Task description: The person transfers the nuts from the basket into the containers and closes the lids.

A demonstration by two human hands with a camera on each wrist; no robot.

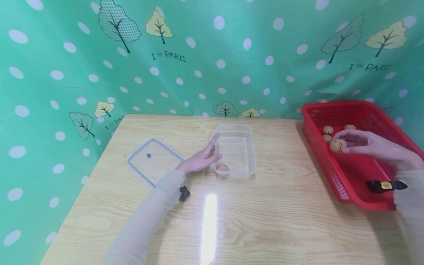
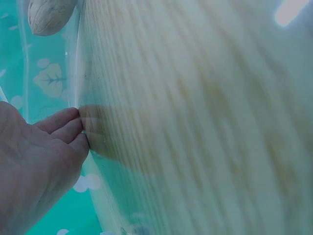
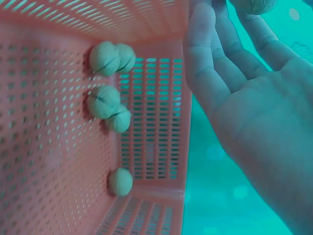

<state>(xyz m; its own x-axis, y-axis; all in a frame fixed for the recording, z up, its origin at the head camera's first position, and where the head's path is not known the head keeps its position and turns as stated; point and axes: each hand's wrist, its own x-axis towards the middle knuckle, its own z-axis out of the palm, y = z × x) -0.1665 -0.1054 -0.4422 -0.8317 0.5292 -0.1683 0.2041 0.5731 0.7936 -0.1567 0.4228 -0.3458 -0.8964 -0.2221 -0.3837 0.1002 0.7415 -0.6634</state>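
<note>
My left hand [image 1: 198,160] rests with straight fingers and spread thumb at the left side of a clear plastic container [image 1: 253,151]. One walnut [image 1: 223,168] lies in the container's near left corner; it also shows at the top of the left wrist view. Over the left part of a red basket [image 1: 326,173], my right hand [image 1: 375,145] holds a walnut [image 1: 338,146] between thumb and fingers. That held walnut is partly cut off at the top of the right wrist view. Several other walnuts [image 3: 103,102] lie inside the basket.
A clear lid with a blue seal [image 1: 155,158] lies flat on the wooden table [image 1: 251,221], left of the container and partly behind my left forearm. A green patterned cloth [image 1: 198,55] hangs behind and left of the table.
</note>
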